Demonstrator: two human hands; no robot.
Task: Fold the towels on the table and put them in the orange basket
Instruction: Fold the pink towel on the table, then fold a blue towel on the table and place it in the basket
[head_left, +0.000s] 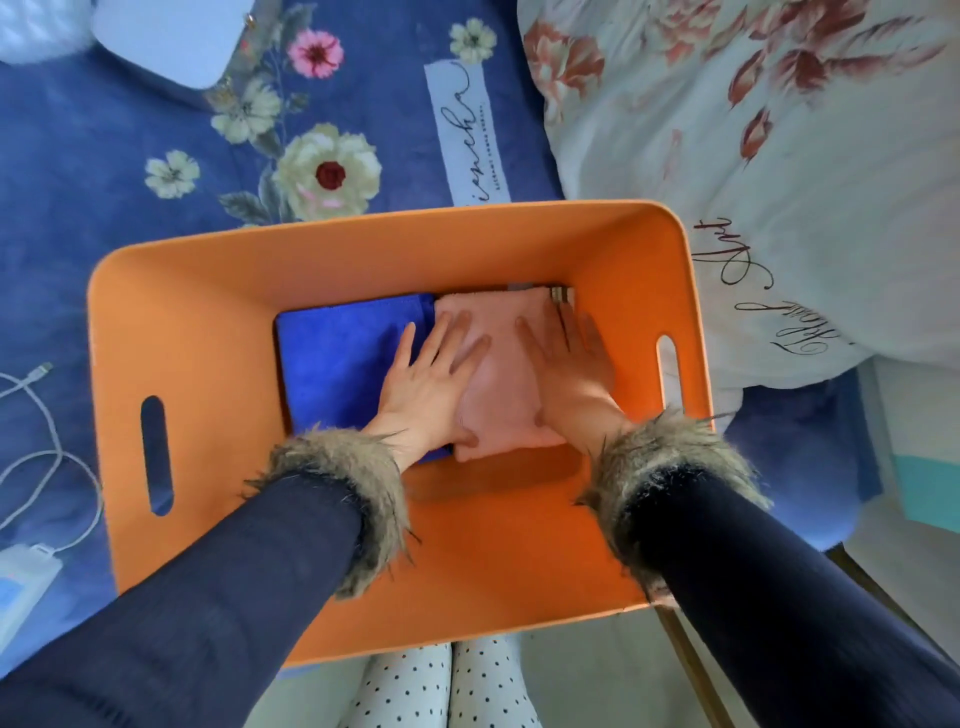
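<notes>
From my remote seat, I read this as a late stage of the job. A folded blue towel (337, 358) lies on the floor of the orange basket (208, 291), just left of my left hand (426, 389). That hand lies flat with its fingers spread, the little finger over the blue towel's edge and the rest pressing on the folded pink towel (498, 395), which sits touching the blue one. My right hand (571, 369) is flat too, fingers straight, pressing the pink towel's right part. Neither hand grips anything; both simply press down.

So two towels are folded and in the basket, and I judge this one is just being settled. A sliver of something shows beyond my right fingertips; I cannot tell what it is. No loose towel shows outside the basket, so little may be left, though much lies outside the view.

On writing: beyond my left hand, a white label (462, 130) on the blue floral bedcover (130, 218) carries cursive that looks like "iencha", partly hidden. Right of my right hand, the pale floral quilt (779, 156) bears black script I cannot read.
</notes>
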